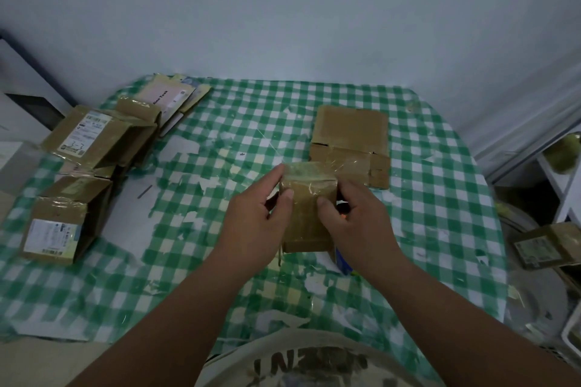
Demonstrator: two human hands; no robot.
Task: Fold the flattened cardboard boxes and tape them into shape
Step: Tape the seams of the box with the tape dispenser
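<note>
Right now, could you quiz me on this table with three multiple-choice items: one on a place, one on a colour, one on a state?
1. Where does the flat box lie?
A. beyond the hands, on the far side of the table
B. on the floor
C. on top of the left pile

2. What colour is the tablecloth?
A. red and white
B. green and white checks
C. plain blue

3. What are the hands doing?
A. resting flat on the cloth
B. both holding the small box
C. pointing at the wall

Answers:
1. A: it lies flat on the cloth behind the small box.
2. B: green and white squares cover it.
3. B: the left hand and right hand grip the box from either side, thumbs on top.
</note>
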